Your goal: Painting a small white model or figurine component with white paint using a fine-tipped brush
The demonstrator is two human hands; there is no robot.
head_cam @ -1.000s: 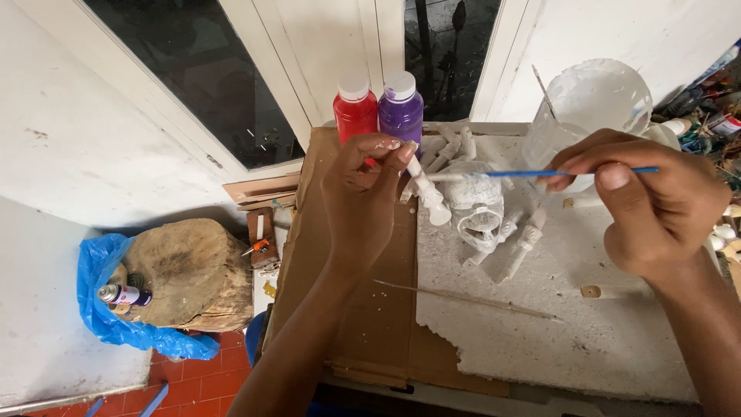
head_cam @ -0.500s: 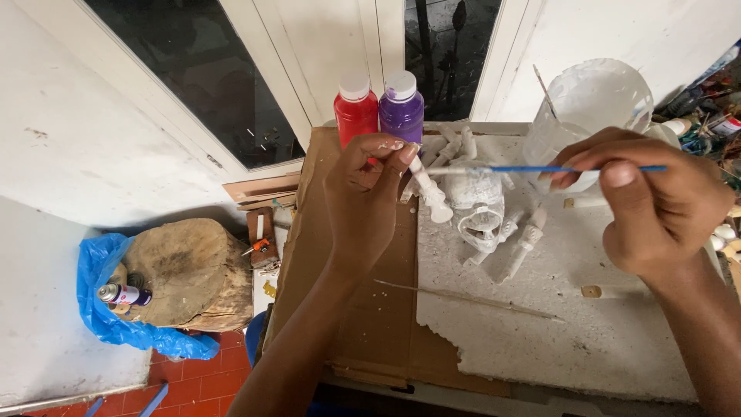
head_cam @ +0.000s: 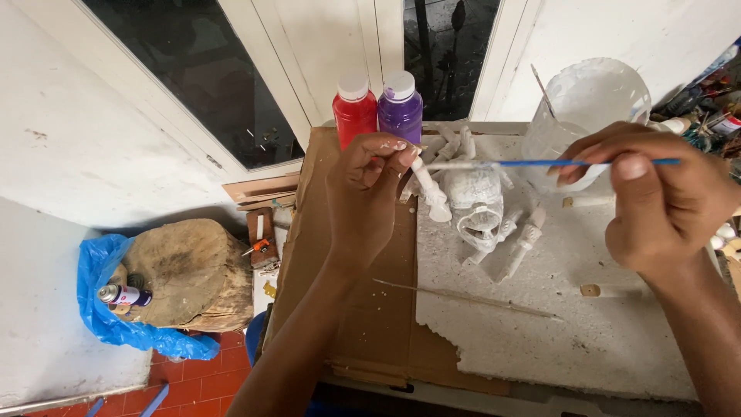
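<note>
Left hand [head_cam: 367, 197] pinches white piece [head_cam: 427, 185]; right hand's [head_cam: 664, 205] brush [head_cam: 540, 163] seemingly touches it.

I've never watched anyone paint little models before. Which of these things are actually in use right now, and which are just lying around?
In use:
left hand holding a small white piece
right hand holding a blue-handled brush

Lying about:
red paint bottle
purple paint bottle
white skull-like model
clear plastic tub
thin stick
spray can on the stump

Two bottles [head_cam: 378, 108] stand behind the board [head_cam: 587, 324]; tub [head_cam: 590, 108] to their right. Stump [head_cam: 189, 270] on floor, left of table; can [head_cam: 123, 294] beside it.
</note>
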